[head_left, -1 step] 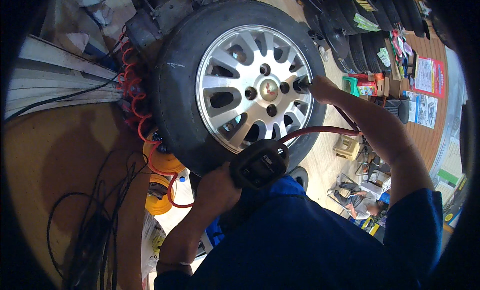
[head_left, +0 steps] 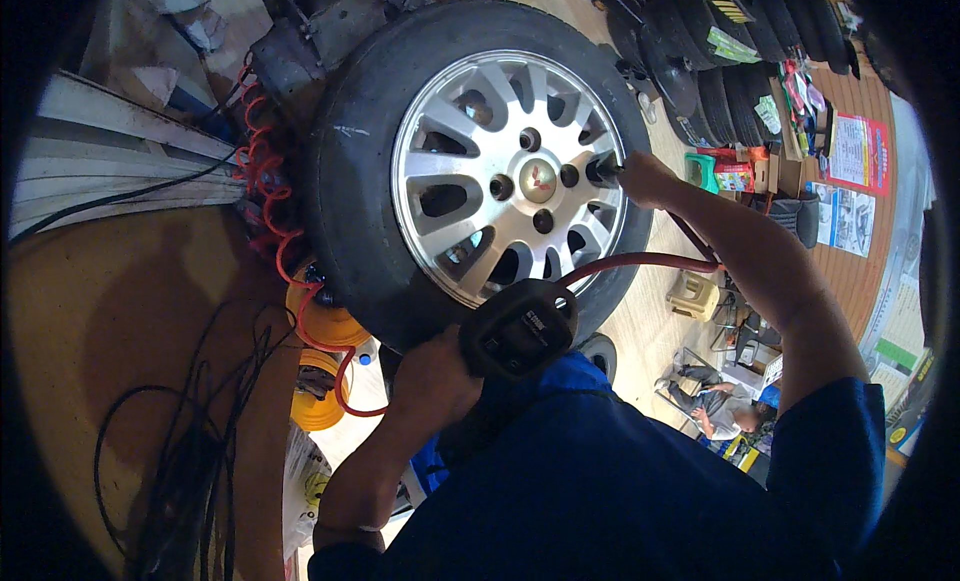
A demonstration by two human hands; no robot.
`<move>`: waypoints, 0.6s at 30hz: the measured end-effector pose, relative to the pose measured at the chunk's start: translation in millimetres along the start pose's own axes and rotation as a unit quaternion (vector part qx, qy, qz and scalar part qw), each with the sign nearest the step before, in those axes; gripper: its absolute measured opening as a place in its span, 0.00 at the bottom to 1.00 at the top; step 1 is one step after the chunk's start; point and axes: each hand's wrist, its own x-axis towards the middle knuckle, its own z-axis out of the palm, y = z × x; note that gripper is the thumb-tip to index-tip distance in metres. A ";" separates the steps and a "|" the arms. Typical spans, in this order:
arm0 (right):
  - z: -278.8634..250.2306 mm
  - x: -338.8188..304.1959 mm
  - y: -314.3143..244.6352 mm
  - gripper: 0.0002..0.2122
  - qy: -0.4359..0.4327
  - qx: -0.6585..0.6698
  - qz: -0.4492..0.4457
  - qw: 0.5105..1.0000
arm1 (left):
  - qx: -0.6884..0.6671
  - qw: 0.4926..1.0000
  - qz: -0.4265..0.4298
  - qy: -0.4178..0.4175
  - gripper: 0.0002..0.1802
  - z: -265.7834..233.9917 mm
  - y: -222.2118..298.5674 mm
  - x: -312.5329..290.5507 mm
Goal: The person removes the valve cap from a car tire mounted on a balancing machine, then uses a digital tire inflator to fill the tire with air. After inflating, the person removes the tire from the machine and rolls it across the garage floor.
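Note:
A car wheel with a silver spoked rim [head_left: 472, 196] and a black tyre [head_left: 352, 221] stands upright in front of me. My left hand [head_left: 432, 381] is closed around a black tyre pressure gauge [head_left: 520, 328], held before the tyre's lower edge. From the gauge a dark red hose [head_left: 640, 262] runs right, then bends back up toward my right hand [head_left: 650, 182]. That hand is closed at the rim's right side, on a dark air chuck [head_left: 605, 171] that reaches in among the spokes. Its tip and the valve are hidden.
A coiled red air line [head_left: 268, 181] hangs left of the tyre, above yellow round parts [head_left: 318, 406]. Black cables [head_left: 190, 451] lie at lower left. Stacked tyres [head_left: 715, 101] fill the upper right. A seated person [head_left: 715, 406] and a beige stool [head_left: 693, 296] are farther right.

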 end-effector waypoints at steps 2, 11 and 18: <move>-1.9 -0.7 -1.1 0.10 0.003 0.010 0.004 1.000 | -0.014 1.000 0.003 0.011 0.18 0.9 -0.5 0.0; -5.2 -2.2 -2.5 0.10 0.020 0.065 0.027 0.997 | -0.019 1.000 0.003 0.012 0.19 0.8 -2.4 -1.0; 8.5 7.2 4.1 0.11 0.029 0.151 0.051 0.987 | -0.017 1.000 -0.014 -0.003 0.19 -2.9 2.0 -1.9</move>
